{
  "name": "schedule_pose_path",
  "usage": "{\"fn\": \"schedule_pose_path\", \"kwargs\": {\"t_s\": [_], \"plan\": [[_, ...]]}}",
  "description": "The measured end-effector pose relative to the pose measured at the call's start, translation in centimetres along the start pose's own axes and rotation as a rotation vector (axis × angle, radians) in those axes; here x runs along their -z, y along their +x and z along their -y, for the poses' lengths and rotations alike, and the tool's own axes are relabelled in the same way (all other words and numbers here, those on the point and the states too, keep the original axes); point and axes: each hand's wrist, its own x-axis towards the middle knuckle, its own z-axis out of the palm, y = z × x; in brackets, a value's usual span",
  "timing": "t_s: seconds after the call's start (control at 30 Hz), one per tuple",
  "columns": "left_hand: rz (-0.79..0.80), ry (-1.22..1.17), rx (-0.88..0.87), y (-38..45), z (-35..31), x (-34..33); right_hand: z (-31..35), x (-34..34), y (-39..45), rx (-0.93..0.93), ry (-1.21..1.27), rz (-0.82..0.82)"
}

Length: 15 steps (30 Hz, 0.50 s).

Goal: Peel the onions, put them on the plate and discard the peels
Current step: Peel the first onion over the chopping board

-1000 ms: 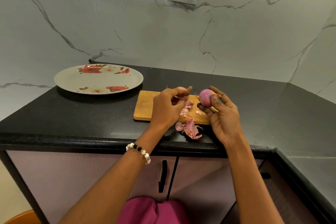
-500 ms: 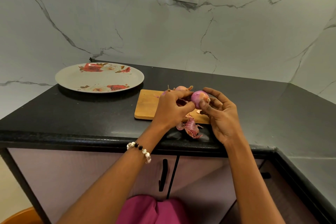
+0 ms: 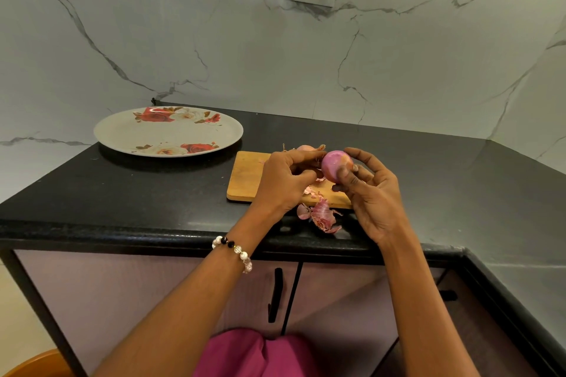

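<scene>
Over chopping board (image 3: 248,176) nr counter's front edge: your right hand (image 3: 372,193) clamps red onion (image 3: 334,166), left hand (image 3: 286,180) pinches skin. Slick, light; hold by ends.

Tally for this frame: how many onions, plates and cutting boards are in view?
Onions: 2, a peeled onion in the hands and an unpeeled onion behind them
Plates: 1, the floral plate
Cutting boards: 1, the wooden board
Total: 4

no readable text, labels or numbers
</scene>
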Motion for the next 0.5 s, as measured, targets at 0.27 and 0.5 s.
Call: {"fn": "schedule_pose_path", "kwargs": {"t_s": [0.27, 0.5], "plan": [[-0.081, -0.077, 0.038, -0.31, -0.67, -0.26, -0.22, 0.12, 0.19, -0.003, -0.014, -0.030], [-0.106, 0.012, 0.011, -0.51, -0.44, -0.29, -0.97, 0.70, 0.58, 0.055, -0.197, -0.050]]}}
